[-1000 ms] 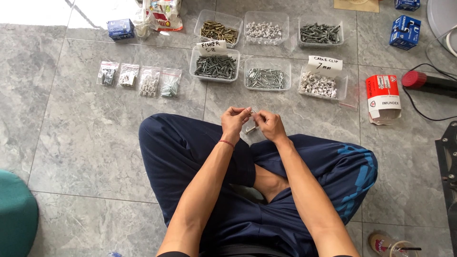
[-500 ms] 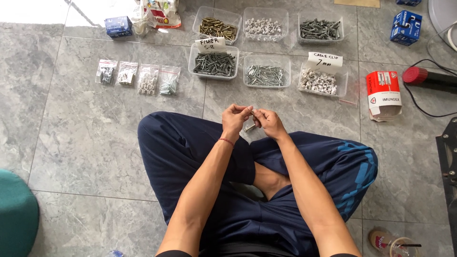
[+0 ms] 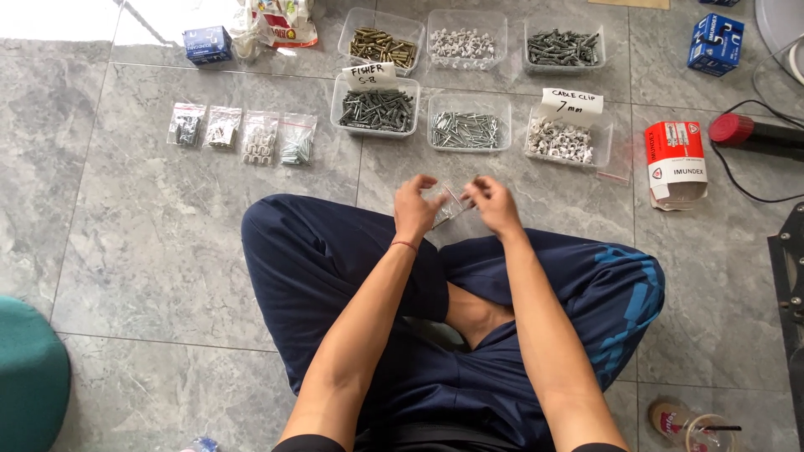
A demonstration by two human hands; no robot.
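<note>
Small clear plastic bag [image 3: 450, 203] pinched between left hand [image 3: 416, 209] and right hand [image 3: 494, 205], above the knees, near the tray of silver screws [image 3: 467, 131]. Thin, limp, slippery by the look — probably best gripped at the top edge, fingertips clamped on both sides.

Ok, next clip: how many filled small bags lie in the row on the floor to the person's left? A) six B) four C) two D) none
B: four small clear bags lie side by side on the tile left of the trays, while the left hand and right hand hold another clear bag between them.
</note>
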